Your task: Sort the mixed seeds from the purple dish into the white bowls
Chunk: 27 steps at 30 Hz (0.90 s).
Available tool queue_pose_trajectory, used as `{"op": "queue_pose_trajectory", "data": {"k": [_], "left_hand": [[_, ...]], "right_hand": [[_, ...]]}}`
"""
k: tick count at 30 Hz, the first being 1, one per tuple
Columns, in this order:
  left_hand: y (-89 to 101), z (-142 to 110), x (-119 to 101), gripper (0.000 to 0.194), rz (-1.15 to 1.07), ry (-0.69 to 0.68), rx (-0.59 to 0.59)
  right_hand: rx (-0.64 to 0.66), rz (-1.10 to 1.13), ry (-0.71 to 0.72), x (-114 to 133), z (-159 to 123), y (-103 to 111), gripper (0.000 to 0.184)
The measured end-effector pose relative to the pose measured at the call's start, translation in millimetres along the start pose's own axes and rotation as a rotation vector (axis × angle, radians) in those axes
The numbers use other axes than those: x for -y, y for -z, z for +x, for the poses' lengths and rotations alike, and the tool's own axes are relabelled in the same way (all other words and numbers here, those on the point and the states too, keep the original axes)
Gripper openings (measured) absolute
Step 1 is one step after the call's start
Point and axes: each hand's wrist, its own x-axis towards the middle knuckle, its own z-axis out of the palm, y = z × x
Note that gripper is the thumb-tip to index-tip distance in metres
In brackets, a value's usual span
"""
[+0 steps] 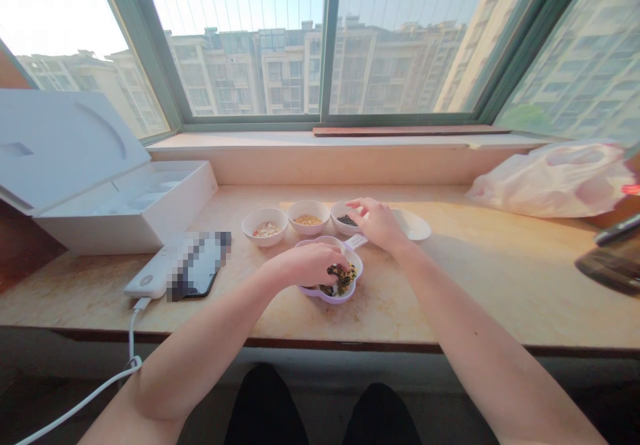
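My left hand reaches down into a pale purple, petal-shaped bowl with a handle. Its fingers are bent together among mixed dark and yellow beans or grains; whatever is between the fingertips is hidden. Over a small white bowl of black beans or seeds hovers my right hand, fingers curved and slightly apart, with nothing visible in them. Beside that bowl stand a white bowl of yellowish grains and a white bowl of pale flat pieces.
Right of my right hand lies a white dish. An open white box, a white power bank with a cable and a phone occupy the left. A plastic bag sits at the back right, below the windows.
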Motion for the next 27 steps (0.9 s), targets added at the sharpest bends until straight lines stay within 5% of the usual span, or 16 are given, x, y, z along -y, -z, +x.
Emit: {"op": "queue_pose_trajectory", "data": {"k": [20,27], "left_hand": [[0.9,-3,7,0.052,-0.261,-0.024,-0.112],[8.8,4,9,0.034,-0.885,0.177,-0.297]], "right_hand": [[0.015,0.086,0.041,2,-1,-3,0.02],[0.006,0.134,0.02,6,-2,-1,0.019]]}}
